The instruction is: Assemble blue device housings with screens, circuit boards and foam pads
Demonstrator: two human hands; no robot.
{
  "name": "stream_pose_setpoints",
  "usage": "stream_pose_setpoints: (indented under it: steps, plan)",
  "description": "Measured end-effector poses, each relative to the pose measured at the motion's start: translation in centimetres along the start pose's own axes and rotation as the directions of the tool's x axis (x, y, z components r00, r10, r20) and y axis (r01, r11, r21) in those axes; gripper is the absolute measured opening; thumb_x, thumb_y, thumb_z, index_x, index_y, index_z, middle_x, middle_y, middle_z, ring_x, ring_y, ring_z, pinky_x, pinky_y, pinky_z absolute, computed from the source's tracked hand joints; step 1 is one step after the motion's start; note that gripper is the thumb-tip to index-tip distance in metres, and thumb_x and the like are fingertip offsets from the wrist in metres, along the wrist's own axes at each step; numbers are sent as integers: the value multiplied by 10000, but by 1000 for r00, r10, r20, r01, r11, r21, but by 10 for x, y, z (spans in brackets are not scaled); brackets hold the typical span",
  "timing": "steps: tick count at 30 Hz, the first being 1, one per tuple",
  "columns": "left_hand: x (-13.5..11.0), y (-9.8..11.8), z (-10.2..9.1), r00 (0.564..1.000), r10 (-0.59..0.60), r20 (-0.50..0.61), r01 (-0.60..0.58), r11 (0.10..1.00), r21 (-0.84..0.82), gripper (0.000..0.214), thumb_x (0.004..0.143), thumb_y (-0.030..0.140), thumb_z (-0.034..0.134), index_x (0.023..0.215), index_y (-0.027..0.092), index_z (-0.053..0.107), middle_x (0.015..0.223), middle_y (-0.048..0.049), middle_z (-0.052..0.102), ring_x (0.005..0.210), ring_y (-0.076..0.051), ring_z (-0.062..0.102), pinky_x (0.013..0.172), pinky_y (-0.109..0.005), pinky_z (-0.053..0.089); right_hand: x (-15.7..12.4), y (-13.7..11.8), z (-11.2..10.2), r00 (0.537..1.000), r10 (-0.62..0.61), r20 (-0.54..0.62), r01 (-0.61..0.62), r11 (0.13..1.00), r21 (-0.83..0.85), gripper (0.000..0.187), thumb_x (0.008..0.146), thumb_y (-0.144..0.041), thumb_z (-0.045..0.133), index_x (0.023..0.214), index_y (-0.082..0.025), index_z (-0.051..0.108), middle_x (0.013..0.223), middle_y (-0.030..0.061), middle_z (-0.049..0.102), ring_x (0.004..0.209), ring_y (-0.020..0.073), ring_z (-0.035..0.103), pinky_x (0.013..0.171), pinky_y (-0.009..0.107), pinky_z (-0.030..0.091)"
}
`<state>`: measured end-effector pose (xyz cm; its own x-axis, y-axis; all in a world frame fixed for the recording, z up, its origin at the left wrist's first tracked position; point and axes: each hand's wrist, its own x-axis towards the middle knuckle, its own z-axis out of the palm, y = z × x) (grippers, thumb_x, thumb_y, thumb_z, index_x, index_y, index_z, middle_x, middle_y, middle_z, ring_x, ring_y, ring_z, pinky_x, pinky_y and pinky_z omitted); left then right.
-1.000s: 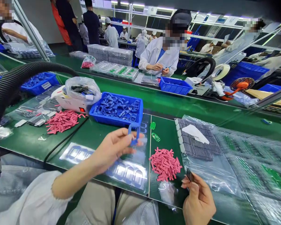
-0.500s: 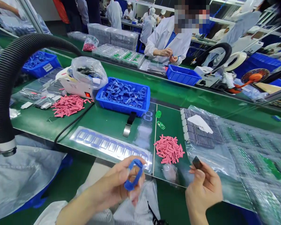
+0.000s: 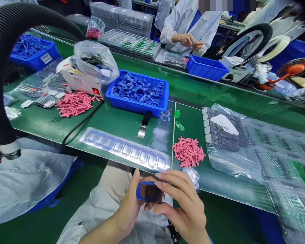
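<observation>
My left hand [image 3: 128, 206] grips a small blue plastic frame [image 3: 146, 191] over my lap, below the table's near edge. My right hand [image 3: 181, 206] meets it from the right, fingers curled around the frame and the dark flat piece sitting inside it. A pile of pink strips [image 3: 188, 151] lies on the green table just beyond my hands. A blue bin [image 3: 138, 101] of blue frames stands further back. A clear strip with oval outlines [image 3: 124, 149] runs along the table's front edge.
A black ribbed hose [image 3: 5, 67] arcs at the left. A bagged white device [image 3: 86, 76], a second pink strip pile [image 3: 75, 103] and bagged trays [image 3: 226, 134] lie on the table. A person in white [image 3: 190, 23] works across the conveyor.
My hands have come together over my lap; the dark piece from my right hand now sits in the blue frame. The view has tilted down.
</observation>
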<state>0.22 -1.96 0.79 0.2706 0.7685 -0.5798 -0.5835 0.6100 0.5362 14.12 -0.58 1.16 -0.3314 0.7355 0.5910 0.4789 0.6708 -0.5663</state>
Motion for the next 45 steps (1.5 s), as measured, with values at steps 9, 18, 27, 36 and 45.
stream_pose_setpoints:
  steps: [9,18,27,36,45]
  plan:
    - [-3,5,4,994,-74,-79,76,997,20,656,693,765,484,807,166,725,852,-57,730,926,-239,599,899,-316,398,-2,5,-5,995,-36,91,47,991,-126,287,872,-354,598,1119,-206,612,1079,103,662,1050,251,586,835,407,504]
    - [-4,8,5,996,-86,-15,87,993,79,678,714,786,402,651,179,698,617,-13,652,745,-206,599,760,-303,430,-6,8,-12,977,26,211,3,991,-137,455,833,-407,641,1236,-223,538,1146,124,644,1086,286,577,876,453,466]
    - [-3,-11,-3,902,431,-18,-428,900,79,440,670,591,684,979,283,742,1093,-47,705,1069,-253,589,923,-304,445,-1,-3,-4,974,219,56,-224,966,127,269,842,-379,632,1054,-215,608,1040,87,642,1006,232,593,844,396,508]
    - [3,-11,-14,901,397,-173,-406,913,-21,373,602,508,780,886,269,747,978,-44,740,1031,-263,630,930,-317,469,14,0,5,973,207,107,-222,961,165,353,818,-476,615,1053,-213,620,1035,88,652,981,220,619,820,366,537]
    - [3,8,-33,965,199,-172,-232,952,-201,270,747,406,709,956,239,742,976,-47,758,925,-226,694,790,-273,552,42,28,-13,991,131,23,-129,989,-68,133,847,-162,604,970,-204,634,891,58,707,842,190,673,718,335,561]
